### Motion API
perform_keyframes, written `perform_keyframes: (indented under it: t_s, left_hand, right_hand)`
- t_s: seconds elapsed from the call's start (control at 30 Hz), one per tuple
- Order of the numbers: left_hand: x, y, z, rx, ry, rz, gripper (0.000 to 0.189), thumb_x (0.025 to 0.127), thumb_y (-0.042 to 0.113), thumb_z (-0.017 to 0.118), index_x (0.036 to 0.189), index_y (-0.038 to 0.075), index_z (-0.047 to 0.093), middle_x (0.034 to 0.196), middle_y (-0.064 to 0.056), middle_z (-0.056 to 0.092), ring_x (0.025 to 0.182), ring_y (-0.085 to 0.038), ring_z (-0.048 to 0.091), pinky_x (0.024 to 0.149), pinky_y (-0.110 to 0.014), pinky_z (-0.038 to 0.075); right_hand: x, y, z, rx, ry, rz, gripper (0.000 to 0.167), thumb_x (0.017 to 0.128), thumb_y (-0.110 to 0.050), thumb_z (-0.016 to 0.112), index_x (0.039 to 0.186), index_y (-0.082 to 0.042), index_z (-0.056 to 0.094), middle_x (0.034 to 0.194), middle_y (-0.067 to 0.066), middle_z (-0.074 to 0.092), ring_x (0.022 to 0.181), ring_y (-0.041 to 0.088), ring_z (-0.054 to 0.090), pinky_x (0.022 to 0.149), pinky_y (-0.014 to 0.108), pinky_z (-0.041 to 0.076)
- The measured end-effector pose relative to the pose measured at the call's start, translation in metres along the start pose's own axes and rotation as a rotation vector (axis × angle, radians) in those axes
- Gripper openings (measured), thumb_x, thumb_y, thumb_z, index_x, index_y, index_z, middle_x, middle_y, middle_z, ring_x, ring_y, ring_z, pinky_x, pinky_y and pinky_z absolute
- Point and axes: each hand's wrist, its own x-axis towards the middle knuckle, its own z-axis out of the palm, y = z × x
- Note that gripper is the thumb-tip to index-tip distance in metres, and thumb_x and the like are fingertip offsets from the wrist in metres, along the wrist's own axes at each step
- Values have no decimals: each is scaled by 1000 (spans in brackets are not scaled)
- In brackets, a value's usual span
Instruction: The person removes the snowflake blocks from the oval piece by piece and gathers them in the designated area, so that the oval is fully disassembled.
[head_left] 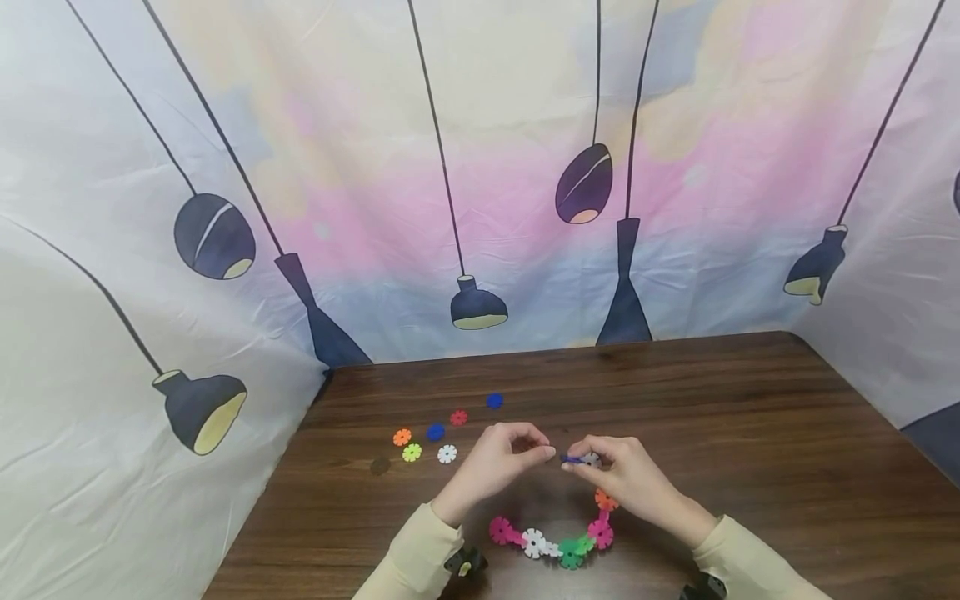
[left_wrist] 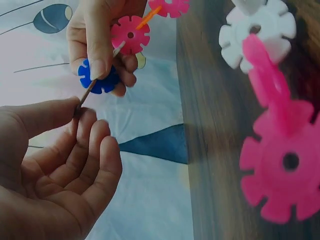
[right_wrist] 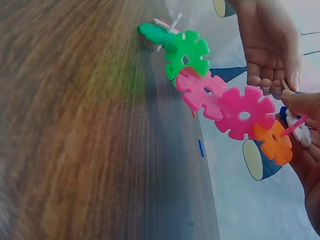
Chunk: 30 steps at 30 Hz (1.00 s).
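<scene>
Thumb and fingertips of my left hand [head_left: 501, 458] pinch a thin brown disc [left_wrist: 85, 96], seen edge-on in the left wrist view. Its edge meets a blue notched disc [left_wrist: 103, 82], which my right hand [head_left: 633, 473] grips between thumb and fingers. That blue piece is at one end of a curved chain of interlocking flower-shaped discs. A white disc [right_wrist: 299, 129], an orange disc [right_wrist: 274, 142], pink discs [right_wrist: 245, 114] and green discs [right_wrist: 187, 56] follow along it. White discs [head_left: 533, 543] and a pink disc [head_left: 500, 530] form the far-left end. The right fingers partly hide the joint.
Loose discs lie at the left on the brown wooden table [head_left: 712, 400]: orange [head_left: 402, 437], yellow-green [head_left: 412, 452], white [head_left: 447, 454], red [head_left: 459, 417], brown [head_left: 380, 466] and two blue ones [head_left: 436, 432]. A curtain printed with lamps [head_left: 480, 308] hangs behind the table.
</scene>
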Motion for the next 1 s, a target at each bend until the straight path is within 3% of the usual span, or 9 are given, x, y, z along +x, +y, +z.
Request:
perform_keyframes:
  t_s: [0.23,1.0]
  left_hand:
    - [1,2,4,-2,25,-5,12,95,25,71,94,14,74,86,9,70,78,-19,64,67,-25,50]
    - [-3,4,17,-24,156,13,16,97,27,69,93,12,73,85,5,71,74,-16,65,64,-25,50]
  right_hand:
    - [0,0,1,-12,31,-34,12,88,-14,79,91,-23,73,92,-8,74,78,3,68,61,24,55]
    - [0,0,4,-63,132,-135,21,84,-3,81,91,-21,74,87,-3,75,75,2,68,62,16,52]
